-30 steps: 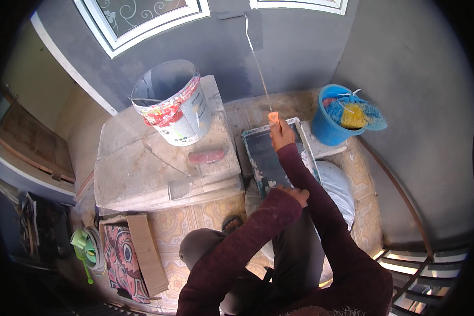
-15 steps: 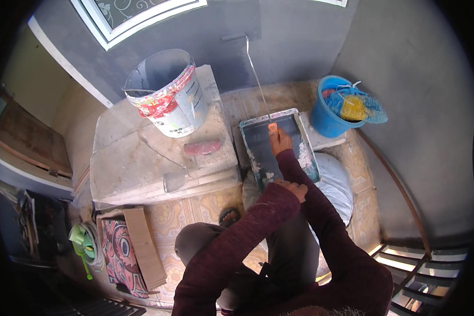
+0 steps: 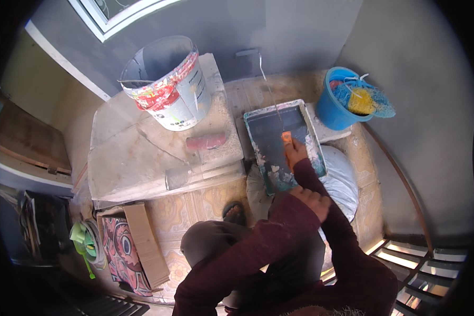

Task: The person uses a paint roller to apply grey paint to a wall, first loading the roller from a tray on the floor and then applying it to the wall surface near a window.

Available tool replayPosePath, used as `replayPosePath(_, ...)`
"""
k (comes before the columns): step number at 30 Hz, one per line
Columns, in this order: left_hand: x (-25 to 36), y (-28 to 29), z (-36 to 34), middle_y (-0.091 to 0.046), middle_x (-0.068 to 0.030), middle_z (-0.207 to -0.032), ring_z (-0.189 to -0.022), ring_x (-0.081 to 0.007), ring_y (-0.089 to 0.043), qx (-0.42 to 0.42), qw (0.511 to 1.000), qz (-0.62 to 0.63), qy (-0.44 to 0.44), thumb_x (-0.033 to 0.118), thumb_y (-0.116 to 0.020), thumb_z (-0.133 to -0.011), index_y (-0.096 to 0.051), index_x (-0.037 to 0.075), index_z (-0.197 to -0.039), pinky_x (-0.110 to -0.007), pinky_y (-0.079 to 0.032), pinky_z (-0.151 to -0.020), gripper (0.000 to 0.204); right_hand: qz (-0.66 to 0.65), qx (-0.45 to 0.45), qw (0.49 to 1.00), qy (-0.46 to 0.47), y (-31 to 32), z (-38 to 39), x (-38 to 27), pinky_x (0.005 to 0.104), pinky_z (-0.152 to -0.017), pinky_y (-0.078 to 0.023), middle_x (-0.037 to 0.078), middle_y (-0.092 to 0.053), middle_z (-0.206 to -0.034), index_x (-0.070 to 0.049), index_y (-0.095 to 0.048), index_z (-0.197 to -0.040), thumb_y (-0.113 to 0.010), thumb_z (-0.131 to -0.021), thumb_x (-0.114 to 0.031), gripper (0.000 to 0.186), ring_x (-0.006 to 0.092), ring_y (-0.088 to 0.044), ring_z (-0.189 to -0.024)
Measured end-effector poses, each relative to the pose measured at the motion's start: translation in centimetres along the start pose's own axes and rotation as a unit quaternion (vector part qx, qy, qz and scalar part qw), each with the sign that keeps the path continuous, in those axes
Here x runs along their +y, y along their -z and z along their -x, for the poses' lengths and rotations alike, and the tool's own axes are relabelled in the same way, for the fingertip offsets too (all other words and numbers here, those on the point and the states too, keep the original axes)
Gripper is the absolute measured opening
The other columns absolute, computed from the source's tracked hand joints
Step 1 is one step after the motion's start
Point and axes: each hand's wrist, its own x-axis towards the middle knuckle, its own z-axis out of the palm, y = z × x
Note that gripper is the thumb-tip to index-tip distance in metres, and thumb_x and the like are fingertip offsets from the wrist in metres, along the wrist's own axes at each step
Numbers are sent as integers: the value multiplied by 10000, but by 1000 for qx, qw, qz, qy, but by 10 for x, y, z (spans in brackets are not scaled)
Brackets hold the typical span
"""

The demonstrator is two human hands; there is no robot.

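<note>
My right hand (image 3: 296,153) is closed round the orange handle of a paint roller (image 3: 286,138), above a paint tray. The roller's long thin wire reaches away to a grey roller head (image 3: 247,53) against the grey wall (image 3: 295,31). Dark grey paint fills much of the tray (image 3: 254,148), whose sides carry pale, flaking crusts. Across my right forearm lies my left hand (image 3: 312,201), its fingers curled over the maroon sleeve.
A paint-smeared bucket (image 3: 181,105) and a reddish roller cover (image 3: 206,141) sit on the stone step (image 3: 126,152) at left. Right of the tray stands a blue pail (image 3: 333,105) with netting. A cardboard box (image 3: 145,245) lies lower left; a white sack (image 3: 339,181) is beside the tray.
The roller head has come lower on the wall, and my right hand has drawn back toward me with the handle. My left hand has moved right, over my right forearm.
</note>
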Motion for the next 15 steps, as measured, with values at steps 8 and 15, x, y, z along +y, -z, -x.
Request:
replayPosePath(8, -20, 17, -40, -628, -140, -871, -860, -314, -602, -408, 891, 189, 60, 389, -443, -850, -603, 46, -934, -411, -454, -784, 388, 4, -68, 989, -133, 6, 4, -86, 249, -331, -352, 18, -480, -613, -43, -559, -976, -498, -857, -260, 254, 84, -438, -415)
replayPosePath(15, -72, 50, 71, -598, -91, -809, -753, -263, -590, 68, 975, 167, 132, 138, -553, -783, -565, 68, -890, -388, -460, -698, 128, 4, -34, 972, -233, 6, -74, -151, 278, -335, -347, 50, -485, -588, -49, -542, -843, -572, -821, -256, 211, 127, -442, -413)
